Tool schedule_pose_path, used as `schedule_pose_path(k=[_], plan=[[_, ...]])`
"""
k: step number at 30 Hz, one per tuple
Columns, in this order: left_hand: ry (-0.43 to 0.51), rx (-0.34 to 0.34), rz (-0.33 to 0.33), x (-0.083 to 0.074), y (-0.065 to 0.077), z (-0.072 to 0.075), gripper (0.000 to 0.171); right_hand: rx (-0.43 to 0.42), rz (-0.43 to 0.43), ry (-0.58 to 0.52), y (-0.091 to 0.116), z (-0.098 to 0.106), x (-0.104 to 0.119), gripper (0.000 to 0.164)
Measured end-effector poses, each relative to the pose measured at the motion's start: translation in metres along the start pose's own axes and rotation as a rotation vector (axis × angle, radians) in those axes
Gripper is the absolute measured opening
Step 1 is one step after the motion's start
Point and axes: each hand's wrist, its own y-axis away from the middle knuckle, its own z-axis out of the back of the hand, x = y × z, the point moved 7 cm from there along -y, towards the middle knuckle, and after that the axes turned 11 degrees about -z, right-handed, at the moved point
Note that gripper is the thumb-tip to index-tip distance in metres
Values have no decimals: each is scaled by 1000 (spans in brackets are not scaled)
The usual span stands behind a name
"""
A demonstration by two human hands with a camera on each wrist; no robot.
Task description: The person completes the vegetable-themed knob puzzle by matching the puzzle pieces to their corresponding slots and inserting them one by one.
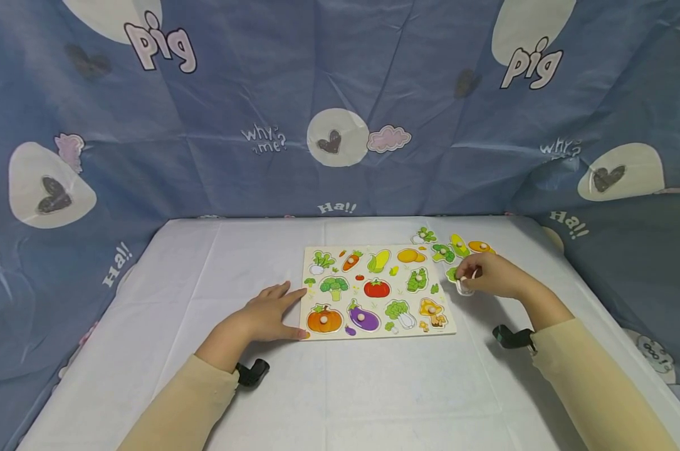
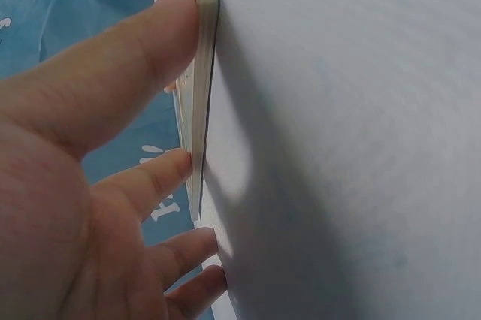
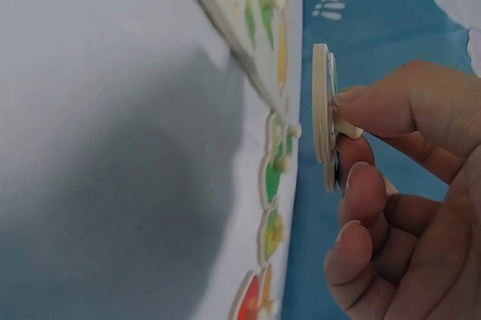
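A wooden vegetable puzzle board (image 1: 353, 335) lies on the white table. My left hand (image 1: 269, 315) rests at its left edge with fingers spread; in the left wrist view the thumb (image 2: 169, 31) touches the board's edge. Just off the board's right side, my right hand (image 1: 494, 275) pinches the knob of a green-and-white leafy vegetable puzzle piece (image 1: 464, 288). That piece (image 3: 321, 102) is held up edge-on in the right wrist view, its face mostly hidden. Knobbed pieces sit in the board, among them the pumpkin (image 1: 331, 321), eggplant (image 1: 368, 321) and mushroom (image 1: 430, 305).
Behind the right hand lie loose pieces: a white radish (image 1: 425, 234), broccoli (image 1: 438, 252), corn (image 1: 457, 240) and a brownish-yellow one (image 1: 475, 245). A red piece (image 3: 246, 301) shows low in the right wrist view. Patterned blue cloth (image 1: 294, 181) hangs around the table.
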Motion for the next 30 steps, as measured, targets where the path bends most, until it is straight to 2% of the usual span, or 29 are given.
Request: schedule_pose_path(k=[14,30], plan=[[-2,-2,-2,-1,0,0,96,51,165,6,15,-15,39,13],[-6,-2,-6,0,-2,0,96,165,222,7,10,-48,68,19]])
